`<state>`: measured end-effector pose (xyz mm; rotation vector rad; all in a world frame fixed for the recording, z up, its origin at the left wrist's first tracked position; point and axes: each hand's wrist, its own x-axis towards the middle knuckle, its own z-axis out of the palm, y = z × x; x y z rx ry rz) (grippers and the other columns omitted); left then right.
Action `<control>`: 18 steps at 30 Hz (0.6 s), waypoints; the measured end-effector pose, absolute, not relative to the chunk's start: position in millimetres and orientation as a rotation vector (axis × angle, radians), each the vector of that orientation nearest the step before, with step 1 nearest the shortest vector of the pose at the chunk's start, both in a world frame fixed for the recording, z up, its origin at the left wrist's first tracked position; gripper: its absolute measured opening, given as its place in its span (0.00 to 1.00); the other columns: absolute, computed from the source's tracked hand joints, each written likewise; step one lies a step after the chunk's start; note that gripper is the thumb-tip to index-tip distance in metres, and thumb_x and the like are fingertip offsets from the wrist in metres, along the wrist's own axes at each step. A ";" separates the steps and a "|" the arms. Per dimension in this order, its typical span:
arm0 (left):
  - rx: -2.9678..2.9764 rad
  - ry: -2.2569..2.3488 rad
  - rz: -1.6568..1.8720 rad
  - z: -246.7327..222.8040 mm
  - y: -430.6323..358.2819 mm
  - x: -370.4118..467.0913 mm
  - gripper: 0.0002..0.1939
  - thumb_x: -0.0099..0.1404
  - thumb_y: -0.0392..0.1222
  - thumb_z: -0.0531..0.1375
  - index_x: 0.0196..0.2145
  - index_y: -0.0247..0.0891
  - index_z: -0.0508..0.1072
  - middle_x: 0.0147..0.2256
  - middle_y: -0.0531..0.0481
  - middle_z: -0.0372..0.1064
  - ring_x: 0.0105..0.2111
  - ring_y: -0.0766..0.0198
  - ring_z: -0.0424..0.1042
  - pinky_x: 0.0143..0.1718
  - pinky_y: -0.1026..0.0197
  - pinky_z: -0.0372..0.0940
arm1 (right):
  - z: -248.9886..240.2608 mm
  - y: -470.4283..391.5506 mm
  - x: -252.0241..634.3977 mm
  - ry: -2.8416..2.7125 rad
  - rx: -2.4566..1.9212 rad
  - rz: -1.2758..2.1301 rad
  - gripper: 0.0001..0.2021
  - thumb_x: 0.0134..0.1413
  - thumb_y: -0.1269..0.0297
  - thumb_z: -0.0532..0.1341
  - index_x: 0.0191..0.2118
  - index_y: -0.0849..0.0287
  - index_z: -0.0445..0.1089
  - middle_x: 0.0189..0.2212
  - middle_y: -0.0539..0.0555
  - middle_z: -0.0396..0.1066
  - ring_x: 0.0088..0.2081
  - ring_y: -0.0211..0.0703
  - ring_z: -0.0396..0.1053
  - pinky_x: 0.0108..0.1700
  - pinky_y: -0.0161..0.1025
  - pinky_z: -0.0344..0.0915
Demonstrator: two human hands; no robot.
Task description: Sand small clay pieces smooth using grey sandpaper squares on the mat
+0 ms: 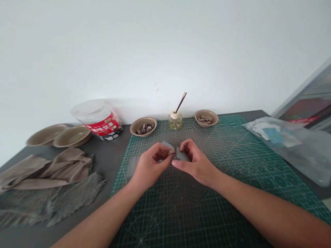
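Note:
My left hand [151, 165] is closed in a pinch over the cutting mat, gripping a small brownish piece [171, 151] that looks like a stone or seed. Facing it, my right hand [200, 167] has its fingers bent round a small grey sheet [182, 156], pressed close to that piece. The fingertips nearly meet, so most of what they hold is covered. Beneath the hands lies a green cutting mat [165, 213], with a pale translucent square [132, 167] by my left wrist.
Along the wall stand a bowl of dark chunks [133, 131], a glass bottle with a brush-like stick [175, 123], and a bowl of brown pieces [214, 121]. Leftward are a red-labelled jar [103, 125], two shallow bowls [72, 137] and cloths [64, 168]. A plastic bag [297, 148] lies right.

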<state>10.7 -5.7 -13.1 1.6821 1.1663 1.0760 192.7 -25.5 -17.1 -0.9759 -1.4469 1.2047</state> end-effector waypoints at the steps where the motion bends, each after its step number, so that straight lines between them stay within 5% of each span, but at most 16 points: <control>1: 1.682 1.186 1.076 -13.8 -4.6 10.1 0.08 0.60 0.43 0.68 0.35 0.38 0.75 0.29 0.51 0.75 0.29 0.65 0.74 0.31 0.65 0.68 | -17.8 -26.3 193.6 -1.472 -0.977 1.233 0.12 0.56 0.62 0.67 0.39 0.55 0.62 0.32 0.45 0.63 0.33 0.37 0.63 0.37 0.36 0.63; 5: 1.625 1.166 1.086 -18.0 0.0 7.0 0.10 0.62 0.45 0.67 0.37 0.38 0.74 0.31 0.51 0.77 0.31 0.63 0.76 0.33 0.64 0.69 | -23.8 -26.8 193.9 -1.417 -0.964 1.360 0.05 0.67 0.60 0.56 0.43 0.54 0.61 0.30 0.47 0.71 0.30 0.39 0.71 0.33 0.36 0.67; 9: 1.633 1.238 1.115 -18.9 1.9 5.7 0.11 0.61 0.46 0.68 0.36 0.37 0.75 0.29 0.51 0.76 0.28 0.65 0.73 0.30 0.65 0.66 | -25.4 -23.1 198.3 -1.449 -1.071 1.104 0.07 0.68 0.58 0.57 0.46 0.53 0.64 0.36 0.51 0.77 0.34 0.43 0.77 0.36 0.39 0.73; 18: 1.617 1.219 1.087 -18.5 -3.6 11.2 0.05 0.59 0.39 0.67 0.30 0.37 0.74 0.26 0.54 0.73 0.27 0.68 0.70 0.29 0.67 0.65 | -20.2 -19.3 198.5 -2.051 -0.940 0.215 0.18 0.66 0.71 0.57 0.58 0.53 0.71 0.57 0.51 0.74 0.58 0.50 0.69 0.61 0.53 0.65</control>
